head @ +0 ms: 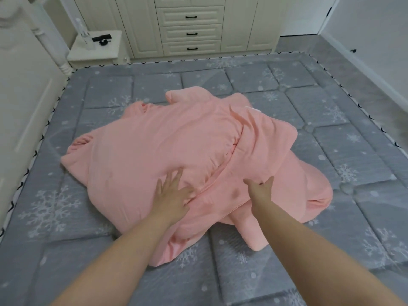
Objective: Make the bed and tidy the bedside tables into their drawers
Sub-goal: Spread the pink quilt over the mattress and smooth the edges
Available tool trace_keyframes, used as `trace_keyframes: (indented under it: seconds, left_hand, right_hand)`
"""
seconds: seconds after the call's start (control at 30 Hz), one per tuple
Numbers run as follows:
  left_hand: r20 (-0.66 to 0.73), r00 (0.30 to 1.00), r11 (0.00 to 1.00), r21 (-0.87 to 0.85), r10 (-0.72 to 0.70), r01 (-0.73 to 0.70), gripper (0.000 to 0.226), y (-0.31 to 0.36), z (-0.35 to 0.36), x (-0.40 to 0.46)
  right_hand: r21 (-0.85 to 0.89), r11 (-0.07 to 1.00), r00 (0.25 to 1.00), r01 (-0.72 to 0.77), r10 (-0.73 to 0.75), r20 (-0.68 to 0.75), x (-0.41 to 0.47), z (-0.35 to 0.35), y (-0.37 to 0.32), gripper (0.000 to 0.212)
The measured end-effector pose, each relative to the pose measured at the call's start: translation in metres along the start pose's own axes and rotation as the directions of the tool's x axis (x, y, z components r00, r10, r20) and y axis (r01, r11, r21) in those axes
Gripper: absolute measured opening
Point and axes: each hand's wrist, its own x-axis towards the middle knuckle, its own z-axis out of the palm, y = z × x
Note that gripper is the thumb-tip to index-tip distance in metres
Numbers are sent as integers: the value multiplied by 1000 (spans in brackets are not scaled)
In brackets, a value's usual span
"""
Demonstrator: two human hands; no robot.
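The fingers of the left hand are straight and spread apart, and they press flat on the pink blanket. The thumb side sinks into a fold in the cloth. The right hand reaches out with its palm turned inward, its fingers straight and close together, thumb up, touching the top of the blanket without holding it. Both bare arms come in from the bottom edge, and the elbows are cut off. The pink blanket lies in a messy heap in the middle of the bed, with folds and bumps. A small white tag sticks out at its far side, but it is too small to read. The bed has a grey cover with white snowflakes. At the far left stands a white bedside table with a clear bottle and some small black things on top; they are too blurry to tell what they are. Behind the bed is a white wardrobe with drawers and black handles. No words can be read anywhere.
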Motion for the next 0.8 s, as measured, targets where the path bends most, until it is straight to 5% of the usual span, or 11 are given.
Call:
trace_keyframes:
  seconds: [0.07,0.3,0.43,0.53,0.67,0.73,0.8]
  left_hand:
    - [47,998,999,-9,-34,34,67,3,7,7]
    - [219,972,996,54,-82,72,74,-10,18,3]
    - [308,946,995,33,-100,94,64,-18,22,-15]
    - [355,927,970,-155,-124,189,52,-15,20,-26]
    - [206,935,704,-617,-288,352,36,1,-21,-25]
    - [148,893,471,-806,-426,358,45,9,-51,-16]
    - [240,841,138,-929,-485,344,41,17,-81,-11]
  right_hand:
    - [172,984,998,-41,48,-36,14,4,5,104]
    - [227,973,999,-35,39,-10,38,-7,-8,89]
    - [59,994,994,94,-98,58,23,7,-19,65]
    - [-96,959,951,266,-245,189,-7,24,-17,52]
    - [-251,860,830,445,-291,475,-53,48,-5,29]
    - [-294,752,724,589,-331,605,-75,56,1,25]
    - [-250,647,609,721,-417,675,-99,63,5,26]
